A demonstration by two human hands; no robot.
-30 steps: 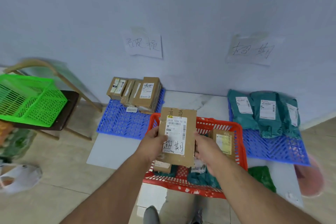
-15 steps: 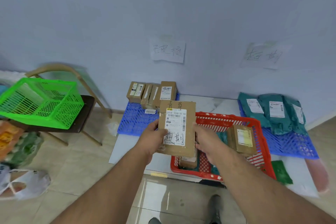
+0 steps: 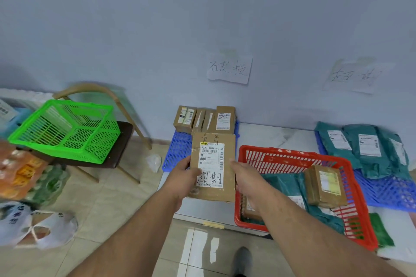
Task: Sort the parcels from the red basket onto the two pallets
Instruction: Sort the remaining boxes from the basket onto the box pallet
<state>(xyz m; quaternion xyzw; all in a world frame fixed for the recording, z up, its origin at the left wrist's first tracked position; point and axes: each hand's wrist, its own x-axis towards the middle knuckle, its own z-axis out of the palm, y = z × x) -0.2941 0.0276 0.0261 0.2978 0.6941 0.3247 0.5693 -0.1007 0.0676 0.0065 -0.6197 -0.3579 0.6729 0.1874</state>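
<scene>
Cardboard parcel [image 3: 212,167] is held upright in the air by both hands, in front of the left blue pallet [image 3: 177,153] and just left of the red basket [image 3: 301,191]. Left hand [image 3: 183,179] clamps its left edge, with the thumb on the white label; right hand [image 3: 244,177] closes its fingers on the right edge. More brown boxes [image 3: 206,119] stand on the left pallet. Green bags [image 3: 364,148] lie on the right pallet [image 3: 387,191]. Inside the basket lies another brown box [image 3: 325,185], probably on green bags.
</scene>
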